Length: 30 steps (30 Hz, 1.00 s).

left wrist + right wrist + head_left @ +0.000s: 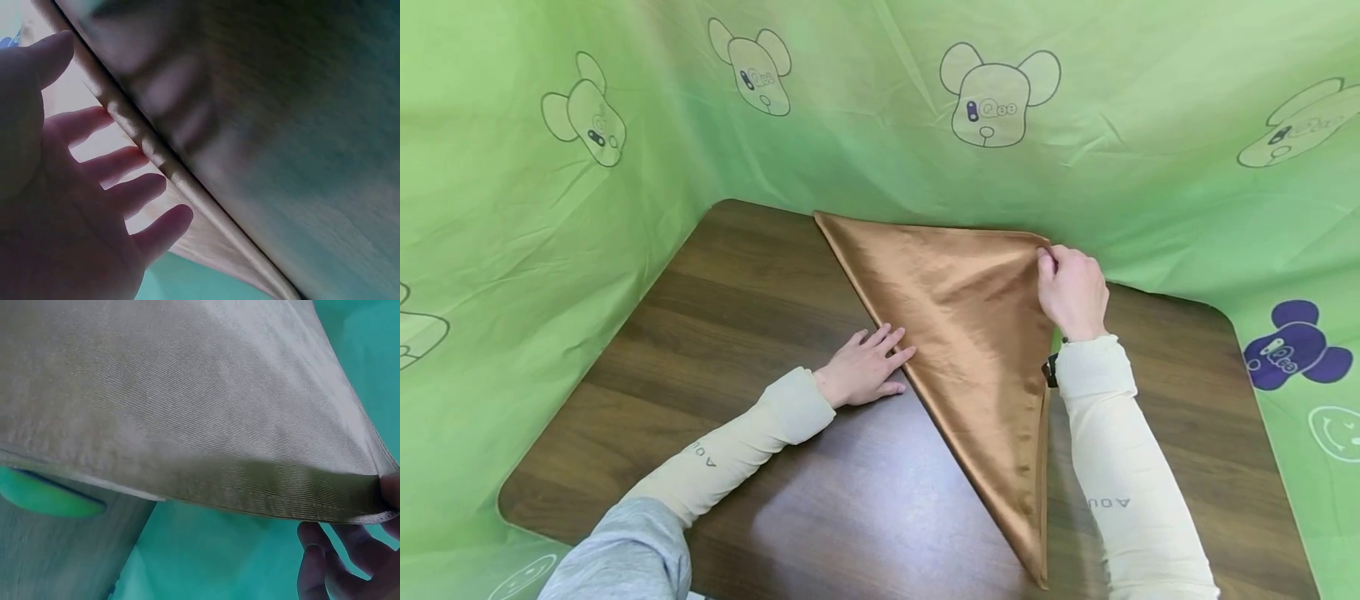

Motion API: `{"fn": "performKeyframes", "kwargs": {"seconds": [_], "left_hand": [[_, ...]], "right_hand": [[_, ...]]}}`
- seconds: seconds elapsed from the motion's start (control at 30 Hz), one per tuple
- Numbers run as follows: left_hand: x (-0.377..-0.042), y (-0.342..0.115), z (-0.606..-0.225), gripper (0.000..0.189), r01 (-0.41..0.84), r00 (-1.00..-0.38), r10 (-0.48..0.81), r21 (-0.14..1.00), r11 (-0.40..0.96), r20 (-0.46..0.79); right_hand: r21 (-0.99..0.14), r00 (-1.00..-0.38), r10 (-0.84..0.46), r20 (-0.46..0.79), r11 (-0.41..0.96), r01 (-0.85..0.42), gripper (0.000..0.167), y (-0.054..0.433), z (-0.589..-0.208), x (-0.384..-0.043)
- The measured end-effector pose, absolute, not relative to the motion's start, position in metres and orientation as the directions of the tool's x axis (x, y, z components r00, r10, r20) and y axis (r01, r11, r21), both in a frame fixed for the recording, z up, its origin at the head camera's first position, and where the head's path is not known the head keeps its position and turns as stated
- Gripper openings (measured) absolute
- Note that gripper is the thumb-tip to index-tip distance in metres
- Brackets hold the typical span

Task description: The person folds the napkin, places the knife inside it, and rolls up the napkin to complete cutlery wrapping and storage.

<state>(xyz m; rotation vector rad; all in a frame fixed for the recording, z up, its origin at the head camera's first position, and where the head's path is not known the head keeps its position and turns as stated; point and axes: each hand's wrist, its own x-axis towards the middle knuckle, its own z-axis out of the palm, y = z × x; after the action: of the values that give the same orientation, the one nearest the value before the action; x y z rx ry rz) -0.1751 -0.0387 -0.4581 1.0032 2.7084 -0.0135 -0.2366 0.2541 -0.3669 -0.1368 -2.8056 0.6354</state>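
Observation:
A shiny copper-brown satin cloth [955,325], folded into a triangle, lies on the wooden table. At its far right corner my right hand [1075,287] pinches the fabric between thumb and fingers. The right wrist view shows that corner lifted, with the cloth [206,406] stretched away from the hand [356,562]. My left hand [867,367] rests with spread fingers at the long folded edge. In the left wrist view its fingertips [153,184] lie along that fold, holding nothing.
The wood-grain table [715,317] has rounded corners. A green curtain [865,125] printed with bear heads surrounds it at the back and sides. A green rounded shape [50,494] shows beneath the cloth's edge in the right wrist view; its kind is unclear.

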Motion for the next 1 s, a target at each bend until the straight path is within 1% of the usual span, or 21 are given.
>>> {"fn": "performKeyframes", "kwargs": {"seconds": [0.13, 0.47, 0.63, 0.8, 1.0], "left_hand": [[-0.176, -0.038, -0.458, 0.065, 0.642, -0.729, 0.641, 0.084, 0.762, -0.240], [-0.179, -0.035, -0.460, 0.064, 0.657, -0.711, 0.653, 0.086, 0.749, -0.259], [-0.179, -0.032, -0.459, 0.064, 0.662, -0.706, 0.657, 0.085, 0.745, -0.263], [-0.179, -0.028, -0.458, 0.064, 0.668, -0.695, 0.669, 0.107, 0.736, -0.265], [-0.178, -0.025, -0.460, 0.064, 0.672, -0.683, 0.673, 0.118, 0.732, -0.285]], "right_hand": [[-0.436, -0.967, 0.147, 0.210, 0.899, 0.042, 0.051, 0.258, -0.370, -0.239], [-0.402, -0.977, 0.123, 0.172, 0.914, 0.044, 0.050, 0.268, -0.380, -0.246], [-0.398, -0.977, 0.133, 0.165, 0.915, 0.058, 0.051, 0.276, -0.379, -0.251], [-0.396, -0.979, 0.146, 0.144, 0.915, 0.078, 0.051, 0.282, -0.380, -0.255], [-0.384, -0.982, 0.164, 0.096, 0.916, 0.116, 0.050, 0.287, -0.390, -0.258]]}}
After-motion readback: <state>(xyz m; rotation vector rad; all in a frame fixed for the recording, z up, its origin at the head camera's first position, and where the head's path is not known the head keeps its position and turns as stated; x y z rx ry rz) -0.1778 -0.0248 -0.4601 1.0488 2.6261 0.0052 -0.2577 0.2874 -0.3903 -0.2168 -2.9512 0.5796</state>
